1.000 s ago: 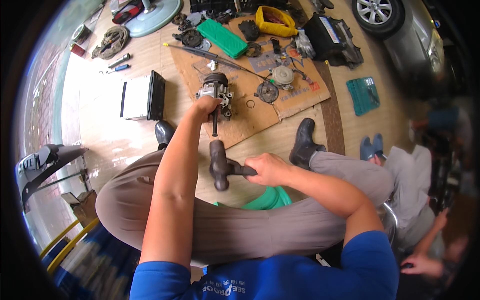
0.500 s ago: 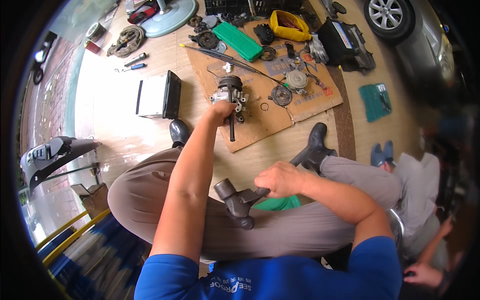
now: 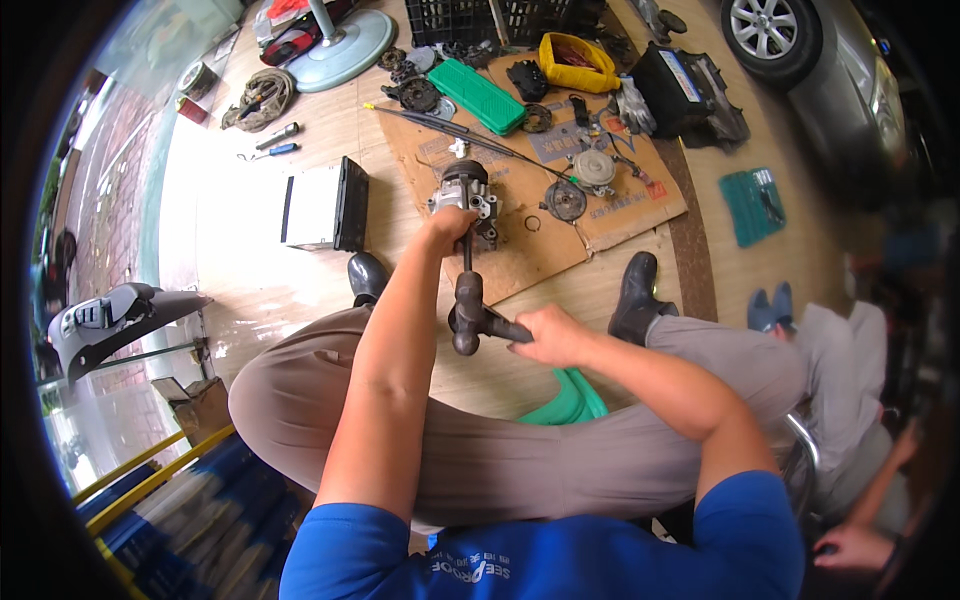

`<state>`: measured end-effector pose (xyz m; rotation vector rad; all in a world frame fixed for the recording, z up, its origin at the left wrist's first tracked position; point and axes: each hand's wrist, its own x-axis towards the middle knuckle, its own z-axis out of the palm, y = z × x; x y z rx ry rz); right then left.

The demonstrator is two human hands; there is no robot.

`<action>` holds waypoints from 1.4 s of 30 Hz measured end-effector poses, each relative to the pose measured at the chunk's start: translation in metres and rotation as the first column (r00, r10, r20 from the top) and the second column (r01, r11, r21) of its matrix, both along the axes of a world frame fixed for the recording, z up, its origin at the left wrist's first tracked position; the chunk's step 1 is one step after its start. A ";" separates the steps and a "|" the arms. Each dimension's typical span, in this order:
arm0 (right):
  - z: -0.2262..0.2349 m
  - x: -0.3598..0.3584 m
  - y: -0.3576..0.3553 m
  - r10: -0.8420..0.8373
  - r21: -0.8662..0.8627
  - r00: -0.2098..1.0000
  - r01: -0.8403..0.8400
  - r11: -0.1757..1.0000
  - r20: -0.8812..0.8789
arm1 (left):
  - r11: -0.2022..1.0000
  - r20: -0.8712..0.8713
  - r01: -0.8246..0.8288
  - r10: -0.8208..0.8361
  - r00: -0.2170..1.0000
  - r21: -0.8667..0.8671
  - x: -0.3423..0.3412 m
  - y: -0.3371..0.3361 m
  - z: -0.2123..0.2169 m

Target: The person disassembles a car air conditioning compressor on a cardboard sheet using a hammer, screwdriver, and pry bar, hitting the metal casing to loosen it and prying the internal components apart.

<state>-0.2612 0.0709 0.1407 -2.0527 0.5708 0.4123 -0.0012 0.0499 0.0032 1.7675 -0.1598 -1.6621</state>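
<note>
- Head view: the metal part with a ribbed pulley (image 3: 463, 178) sits on the cardboard sheet (image 3: 545, 258), ahead of the left hand (image 3: 450, 228).
- The left fingers look wrapped about a dark rod (image 3: 468, 254) against the part; the back of the hand hides most of them. The right hand (image 3: 550, 336) has its fingers closed firmly round the handle of a hammer (image 3: 467, 306).
- The hammer head is at the rod's near end; whether the two touch, I cannot tell.
- Likeliest trouble, I judge: an off-centre blow glancing off the narrow rod end and catching the left hand or forearm, close to the line of the swing.
- A loose left grip could let the rod tilt and score the metal, and the part could skid, since cardboard gives little hold.
- A wide miss might carry the hammer toward the left boot (image 3: 368, 276).
- Materials: the pulley is dark and grooved, the body pale cast metal with lugs and holes; the rod is slim and straight, the hammer head heavy, dull and rounded at one end. The cardboard is flat, brown and stained, over smooth, glossy floor tiles (image 3: 300, 276).
</note>
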 end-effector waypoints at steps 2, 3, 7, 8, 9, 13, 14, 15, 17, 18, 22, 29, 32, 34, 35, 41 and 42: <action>-0.002 -0.013 0.010 0.008 0.021 0.996 -0.010 1.000 0.093 | 0.999 -0.036 -0.049 0.050 0.998 0.007 -0.006 0.002 -0.021; 0.014 -0.009 0.003 0.171 -0.102 0.978 -0.159 0.982 0.120 | 1.000 0.024 0.018 -0.019 1.000 0.022 0.003 -0.003 -0.018; 0.027 -0.027 0.015 0.502 -0.288 0.850 -0.447 0.847 0.156 | 0.998 0.029 0.047 -0.048 0.998 0.038 -0.014 0.004 -0.008; 0.025 -0.028 0.017 0.505 -0.285 0.848 -0.450 0.846 0.159 | 0.999 -0.017 0.013 -0.013 1.000 0.037 -0.010 0.004 -0.008; 0.021 -0.026 0.018 0.507 -0.282 0.846 -0.453 0.846 0.162 | 0.999 -0.063 -0.020 0.022 0.998 0.039 -0.005 0.005 -0.008; 0.000 -0.011 -0.001 0.332 -0.227 0.937 -0.302 0.926 0.110 | 0.999 -0.065 0.016 -0.013 0.998 0.046 -0.009 0.006 -0.001; -0.007 -0.008 -0.008 0.242 -0.216 0.966 -0.219 0.952 0.087 | 0.998 -0.051 0.047 -0.044 0.998 0.046 -0.010 0.004 -0.001; -0.013 -0.006 -0.014 0.068 -0.156 0.997 -0.061 0.986 0.040 | 0.997 0.014 0.073 -0.074 0.997 0.018 -0.009 0.004 -0.005; -0.024 0.002 -0.025 -0.270 -0.051 0.960 0.267 0.962 -0.075 | 0.996 0.072 0.086 -0.086 0.994 -0.007 -0.007 0.008 -0.016; -0.014 0.006 -0.028 -0.210 -0.057 0.978 0.210 0.976 -0.003 | 0.996 0.085 0.085 -0.086 0.993 0.013 -0.007 0.016 -0.021; 0.012 -0.029 -0.031 0.278 -0.261 0.939 -0.222 0.940 0.204 | 1.000 -0.016 -0.023 0.023 1.000 -0.013 -0.005 0.000 -0.022; -0.003 -0.019 -0.002 0.456 -0.195 0.887 -0.435 0.879 0.073 | 0.999 -0.056 0.022 -0.021 0.998 0.026 -0.004 0.002 -0.009; -0.014 -0.006 -0.009 0.066 -0.059 0.997 -0.068 0.996 -0.039 | 1.000 -0.053 -0.010 0.010 0.999 0.005 -0.007 0.001 -0.003; -0.002 -0.012 -0.006 0.255 -0.161 0.965 -0.241 0.957 0.069 | 1.000 -0.017 0.008 -0.008 1.000 -0.022 -0.004 0.003 -0.008; 0.006 -0.019 -0.001 0.368 -0.192 0.922 -0.342 0.920 0.120 | 1.000 -0.027 0.015 -0.014 1.000 0.008 -0.013 0.012 -0.013; -0.002 -0.002 -0.017 0.194 -0.169 0.974 -0.212 0.963 -0.118 | 0.999 0.016 0.035 -0.036 0.999 0.023 -0.005 -0.002 -0.002; -0.004 -0.003 -0.013 0.180 -0.155 0.981 -0.189 0.970 -0.071 | 0.999 0.011 0.039 -0.039 0.999 0.009 -0.005 -0.003 0.000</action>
